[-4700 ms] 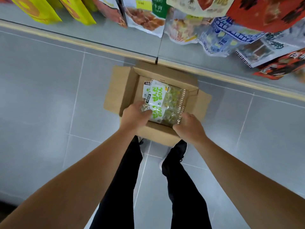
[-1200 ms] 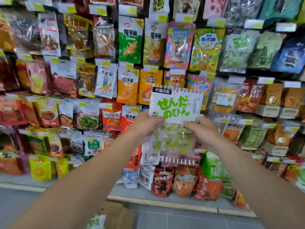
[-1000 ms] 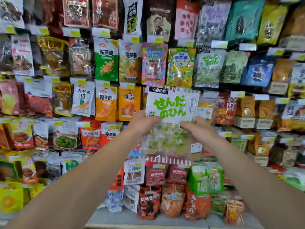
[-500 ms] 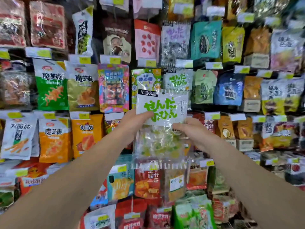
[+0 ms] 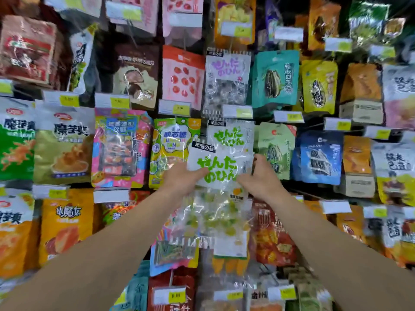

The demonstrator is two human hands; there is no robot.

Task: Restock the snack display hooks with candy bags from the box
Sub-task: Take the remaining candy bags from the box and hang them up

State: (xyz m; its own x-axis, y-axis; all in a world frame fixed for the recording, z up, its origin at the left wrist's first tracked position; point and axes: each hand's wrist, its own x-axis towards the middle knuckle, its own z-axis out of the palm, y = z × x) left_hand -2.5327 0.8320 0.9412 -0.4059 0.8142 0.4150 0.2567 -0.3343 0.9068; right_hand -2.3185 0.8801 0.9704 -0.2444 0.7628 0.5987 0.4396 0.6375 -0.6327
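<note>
I hold a clear candy bag (image 5: pixel 219 176) with a white header and green lettering up against the wall of hooks. My left hand (image 5: pixel 182 179) grips its left edge and my right hand (image 5: pixel 261 176) grips its right edge, both just under the header. Green and yellow candies fill its clear lower half. Directly behind and slightly above it hangs a matching green-lettered bag (image 5: pixel 231 135) on a hook. The box is out of view.
A purple-lettered bag of the same brand (image 5: pixel 226 81) hangs one row higher. A yellow-green candy bag (image 5: pixel 173 142) hangs to the left, a pale green seed bag (image 5: pixel 276 149) to the right. Price tags (image 5: pixel 237 111) stick out in front of each row.
The bag was lifted out of the box on the floor and raised to the display. Over the last second both hands carried it up and closer to the matching hanging bag.
</note>
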